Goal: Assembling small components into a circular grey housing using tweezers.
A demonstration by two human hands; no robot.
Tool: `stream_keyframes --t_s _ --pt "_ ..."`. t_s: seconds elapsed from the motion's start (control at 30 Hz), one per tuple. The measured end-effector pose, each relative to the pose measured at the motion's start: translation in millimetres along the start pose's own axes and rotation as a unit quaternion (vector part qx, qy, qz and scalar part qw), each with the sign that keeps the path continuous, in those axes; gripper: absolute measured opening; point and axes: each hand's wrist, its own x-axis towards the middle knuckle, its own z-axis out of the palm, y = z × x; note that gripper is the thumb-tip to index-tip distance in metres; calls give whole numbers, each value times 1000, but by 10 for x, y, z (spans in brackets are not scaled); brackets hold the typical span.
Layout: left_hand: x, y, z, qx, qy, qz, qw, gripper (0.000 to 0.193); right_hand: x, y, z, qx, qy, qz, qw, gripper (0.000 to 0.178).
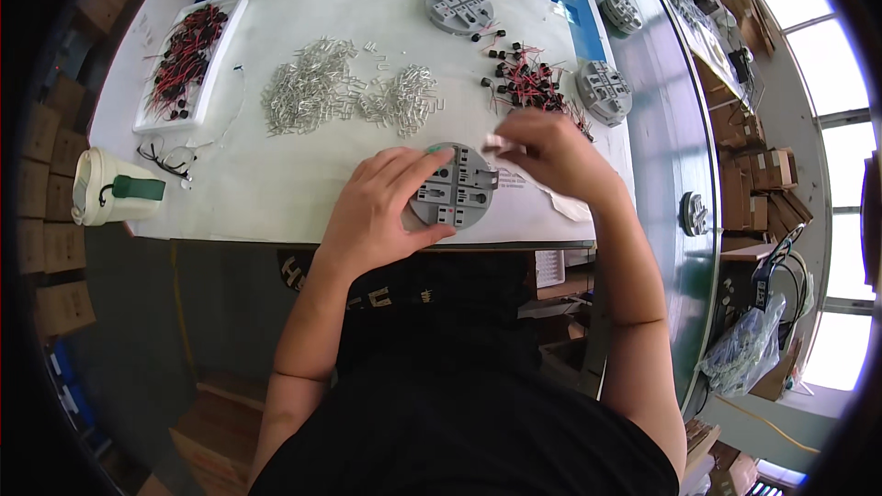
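A round grey fixture (476,218) with slots and small raised blocks lies at the table's front edge. My left hand (372,207) grips its left side, fingers on the upper rim and thumb along the lower rim. Just right of the fixture, my right hand (556,154) is raised with its fingertips pinched together. Motion blurs those fingertips, and what they hold cannot be made out. Behind the right hand lies a pile of small black parts with red and black wires (528,73). Loose U-shaped metal pieces (312,87) form a heap beyond my left hand, with a smaller heap (404,99) beside it.
A white tray (237,14) of wired parts stands at the left, near eyeglasses (170,161) and a cream cup with a green band (92,186). Other round fixtures sit at the back (459,9) and the right (604,92). A conveyor-like strip (675,129) runs along the right.
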Motion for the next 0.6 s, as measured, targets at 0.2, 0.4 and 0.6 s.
stream_keyframes --t_s 0.2,0.4,0.6 --pt "-11 -38 2 -68 4 -13 998 90 883 162 20 -166 -14 -34 986 13" --pt "-29 -27 -32 -64 14 -13 998 87 1051 166 18 -230 -110 13 967 7" --pt "-24 -42 -5 -54 13 -1 998 85 855 267 164 -260 -61 7 964 11"
